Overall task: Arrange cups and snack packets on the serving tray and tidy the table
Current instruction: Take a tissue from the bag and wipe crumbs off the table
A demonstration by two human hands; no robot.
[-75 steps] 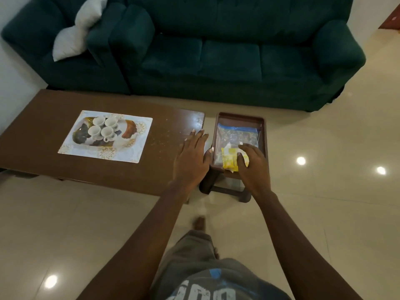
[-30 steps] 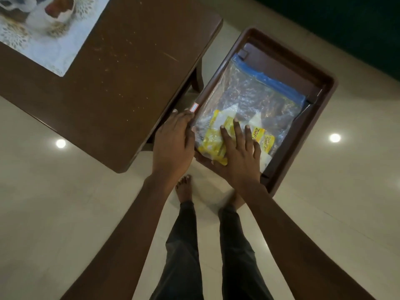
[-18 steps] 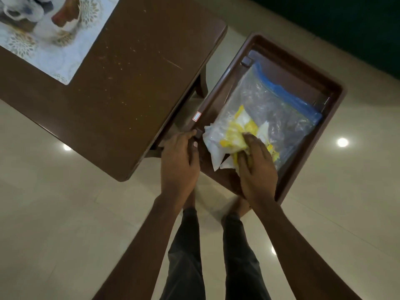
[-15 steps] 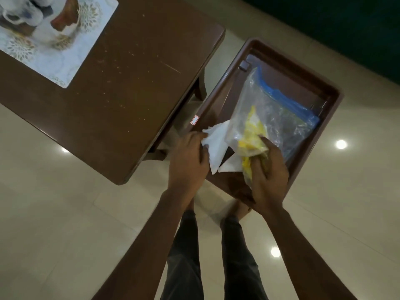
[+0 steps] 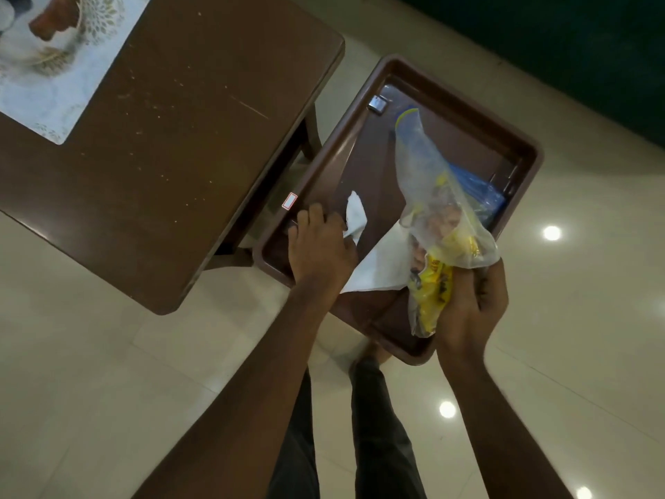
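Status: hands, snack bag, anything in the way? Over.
Right hand grips snack bag, raised over tray. Left hand grips white paper in tray. Table alongside, not blocking.

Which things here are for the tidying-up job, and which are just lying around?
Job: brown plastic tray, clear plastic bag of yellow snack packets in the right hand, white paper napkin in the left hand, brown wooden table.
Lying about: dark green sofa, glossy tiled floor.

Tiled room, seen from above past your table.
Below you, glossy cream floor tiles (image 5: 90, 354) carry round bright light spots (image 5: 551, 233); a scuffed brown wooden table (image 5: 180, 138) fills the upper left, and a dark green sofa (image 5: 575, 48) crosses the upper right corner.
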